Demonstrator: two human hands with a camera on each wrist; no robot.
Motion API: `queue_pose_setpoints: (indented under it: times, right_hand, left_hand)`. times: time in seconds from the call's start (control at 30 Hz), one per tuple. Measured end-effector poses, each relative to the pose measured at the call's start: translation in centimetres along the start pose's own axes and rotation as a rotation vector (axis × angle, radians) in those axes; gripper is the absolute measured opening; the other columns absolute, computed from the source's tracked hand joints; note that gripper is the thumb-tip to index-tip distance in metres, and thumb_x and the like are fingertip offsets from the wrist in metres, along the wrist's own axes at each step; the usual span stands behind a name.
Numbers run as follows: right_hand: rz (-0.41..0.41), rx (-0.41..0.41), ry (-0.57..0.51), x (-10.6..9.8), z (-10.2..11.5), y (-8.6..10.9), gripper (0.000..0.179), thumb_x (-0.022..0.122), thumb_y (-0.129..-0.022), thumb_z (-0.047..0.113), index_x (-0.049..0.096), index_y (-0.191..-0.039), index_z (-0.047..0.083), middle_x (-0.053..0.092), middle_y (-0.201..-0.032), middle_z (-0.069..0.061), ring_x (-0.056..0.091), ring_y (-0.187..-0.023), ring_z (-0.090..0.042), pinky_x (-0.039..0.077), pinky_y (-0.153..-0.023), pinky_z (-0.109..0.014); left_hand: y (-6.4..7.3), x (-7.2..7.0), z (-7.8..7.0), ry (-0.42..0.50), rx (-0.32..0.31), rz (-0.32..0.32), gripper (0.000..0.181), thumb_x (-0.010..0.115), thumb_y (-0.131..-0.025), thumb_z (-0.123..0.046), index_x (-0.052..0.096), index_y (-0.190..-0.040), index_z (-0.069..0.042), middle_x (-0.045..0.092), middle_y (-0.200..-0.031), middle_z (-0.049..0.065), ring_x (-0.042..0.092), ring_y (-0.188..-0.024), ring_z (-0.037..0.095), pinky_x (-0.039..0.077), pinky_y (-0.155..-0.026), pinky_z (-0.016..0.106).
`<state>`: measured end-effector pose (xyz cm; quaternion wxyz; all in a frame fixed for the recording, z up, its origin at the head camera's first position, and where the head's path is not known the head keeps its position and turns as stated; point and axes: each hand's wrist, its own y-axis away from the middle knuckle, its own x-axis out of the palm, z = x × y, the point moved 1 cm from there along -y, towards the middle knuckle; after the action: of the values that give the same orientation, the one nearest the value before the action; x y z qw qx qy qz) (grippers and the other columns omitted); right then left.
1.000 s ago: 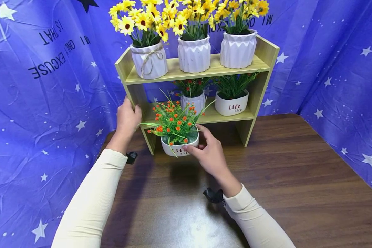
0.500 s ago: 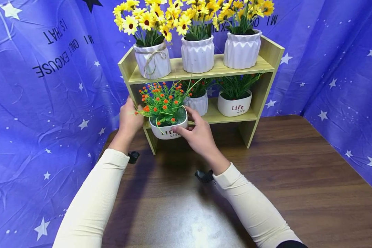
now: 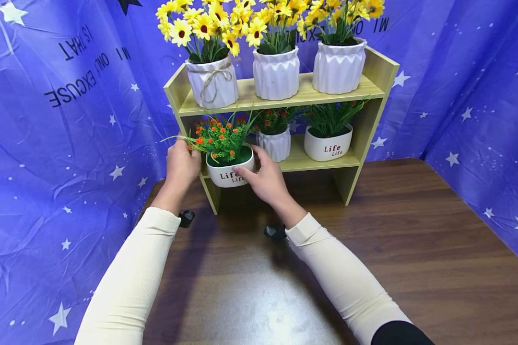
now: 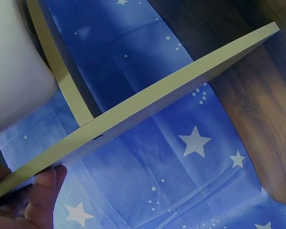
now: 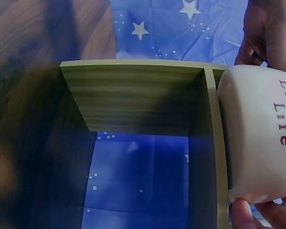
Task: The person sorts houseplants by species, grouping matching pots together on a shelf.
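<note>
My right hand (image 3: 265, 177) grips the right end of a white oval pot (image 3: 219, 176) marked "Life", its thumb across the front. Orange flowers (image 3: 216, 136) and long green blades rise from this pot. It is at the left end of the shelf's lower board; in the right wrist view the pot (image 5: 257, 138) sits at the board's front edge, and I cannot tell whether its weight rests there. My left hand (image 3: 182, 165) holds the left side panel of the wooden shelf (image 3: 367, 139), with fingers and thumb around the panel (image 4: 148, 98) in the left wrist view.
On the lower board stand a ribbed white pot (image 3: 277, 145) with red flowers and another "Life" pot (image 3: 328, 145) with grass. Three ribbed pots of yellow flowers, including one tied with twine (image 3: 213, 86), line the top. Brown table (image 3: 393, 239) lies in front, starry blue cloth (image 3: 90, 167) around.
My right hand has carried the orange-flowered pot left and back, from in front of the shelf to the lower board's left end. My left hand keeps its hold on the side panel.
</note>
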<state>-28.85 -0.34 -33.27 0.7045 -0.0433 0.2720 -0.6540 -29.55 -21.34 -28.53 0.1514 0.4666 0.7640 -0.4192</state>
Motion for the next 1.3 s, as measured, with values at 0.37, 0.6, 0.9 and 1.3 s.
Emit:
queue_pose_setpoints:
  times: [0.37, 0.6, 0.9, 1.3]
  right_hand:
    - [0.004, 0.008, 0.095, 1.2, 0.0, -2.0, 0.064, 0.073, -0.09, 0.033, 0.048, -0.14, 0.003, 0.064, -0.121, -0.014, 0.061, -0.106, -0.025, 0.049, -0.089, -0.04]
    - [0.005, 0.018, 0.131, 1.5, 0.0, -3.1, 0.064, 0.071, -0.092, 0.034, 0.046, -0.143, 0.004, 0.064, -0.122, -0.016, 0.061, -0.108, -0.028, 0.047, -0.091, -0.042]
    - [0.02, -0.001, 0.117, 2.1, -0.6, -4.5, 0.068, 0.066, -0.096, 0.03, 0.036, -0.149, 0.001, 0.06, -0.13, -0.02, 0.058, -0.119, -0.029, 0.044, -0.099, -0.04]
    - [-0.018, 0.048, 0.076, 2.0, -1.5, -4.9, 0.072, 0.069, -0.093, 0.035, 0.037, -0.15, 0.005, 0.058, -0.134, -0.015, 0.056, -0.119, -0.026, 0.043, -0.1, -0.037]
  left_hand:
    - [0.3, -0.3, -0.1, -0.017, -0.041, 0.018, 0.021, 0.052, -0.097, -0.012, 0.054, -0.107, 0.005, 0.063, -0.109, 0.034, 0.059, -0.108, 0.051, 0.044, -0.088, 0.058]
    - [0.3, -0.1, -0.2, -0.006, -0.032, 0.008, 0.022, 0.052, -0.095, -0.012, 0.055, -0.107, 0.006, 0.063, -0.109, 0.033, 0.059, -0.107, 0.052, 0.044, -0.089, 0.058]
    - [0.4, 0.0, -0.3, 0.006, -0.023, 0.008, 0.026, 0.051, -0.096, -0.011, 0.056, -0.115, 0.005, 0.065, -0.111, 0.031, 0.06, -0.107, 0.05, 0.046, -0.089, 0.058]
    - [0.4, 0.5, -0.2, 0.006, -0.022, 0.017, 0.033, 0.05, -0.097, -0.012, 0.053, -0.127, 0.0, 0.064, -0.119, 0.029, 0.059, -0.111, 0.05, 0.044, -0.091, 0.059]
